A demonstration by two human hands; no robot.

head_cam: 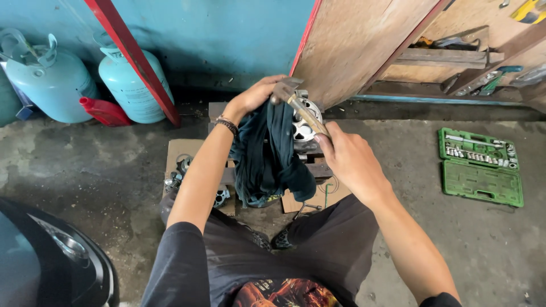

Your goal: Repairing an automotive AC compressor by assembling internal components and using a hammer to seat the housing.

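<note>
Metal, heavy and rigid, the silver hub (303, 122) sits under my left hand (253, 99), fingers clamped through soft dark cloth (267, 153), while my right hand (350, 162) fists the hammer (301, 108) handle beside it.

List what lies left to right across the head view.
Gas cylinders → red can → left hand with dark cloth → right hand on hammer → green socket set.

Head view, steeply down, close in.
</note>
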